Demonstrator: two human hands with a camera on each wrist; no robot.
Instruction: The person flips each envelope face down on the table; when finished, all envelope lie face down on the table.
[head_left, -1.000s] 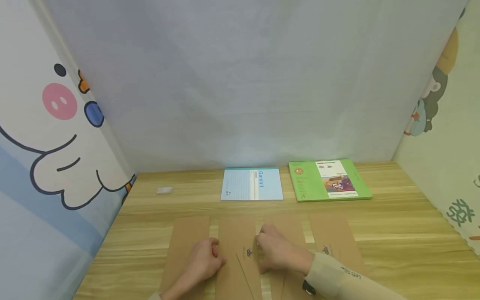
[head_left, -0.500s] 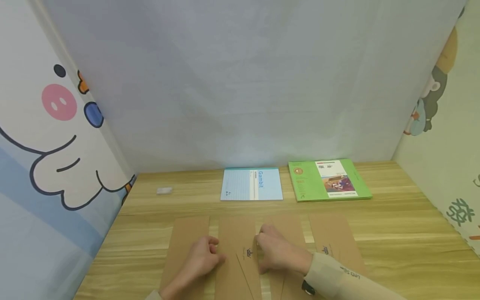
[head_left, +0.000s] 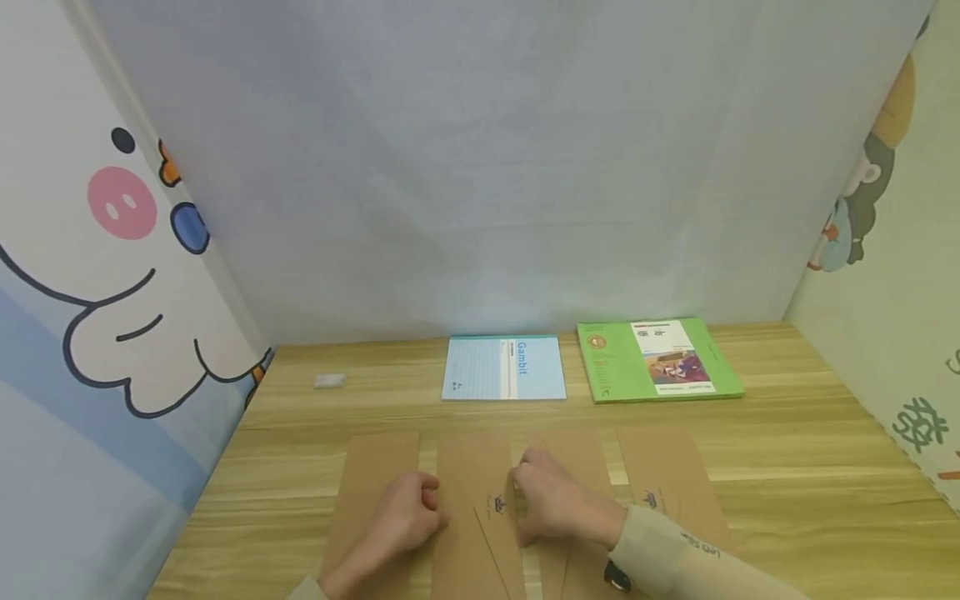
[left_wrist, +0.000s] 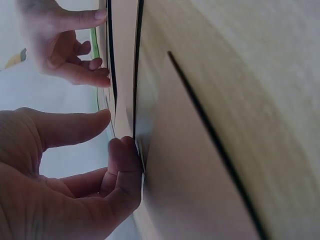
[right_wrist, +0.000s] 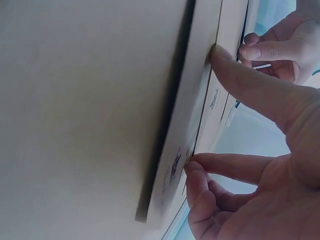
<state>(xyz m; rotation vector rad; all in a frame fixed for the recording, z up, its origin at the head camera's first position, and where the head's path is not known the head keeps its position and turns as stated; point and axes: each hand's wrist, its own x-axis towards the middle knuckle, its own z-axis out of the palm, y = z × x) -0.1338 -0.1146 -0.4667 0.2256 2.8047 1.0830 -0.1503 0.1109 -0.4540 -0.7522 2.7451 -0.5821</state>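
Note:
Several brown kraft-card pieces lie side by side along the front of the table. My left hand (head_left: pixel 405 512) rests over the leftmost piece (head_left: pixel 375 458), its fingertips at the left edge of the second piece (head_left: pixel 472 475). In the left wrist view, the thumb stands apart from the bent fingers (left_wrist: pixel 125 165), which touch down by a card edge. At the second piece's right edge is my right hand (head_left: pixel 558 500), over the third piece (head_left: pixel 581 450). Its thumb and forefinger, spread apart, touch along a card edge in the right wrist view. A crown print and slanting line mark the second piece.
A fourth card piece (head_left: pixel 667 454) lies to the right, partly under the right sleeve (head_left: pixel 675 554). Behind are a pale blue notebook (head_left: pixel 480 371), a green book (head_left: pixel 615 367) with a picture cover, and a small whitish block (head_left: pixel 330 381). Printed cloths hang at both sides.
My left hand's fingers have shifted very slightly beside the second piece. The right hand and the card pieces look the same.

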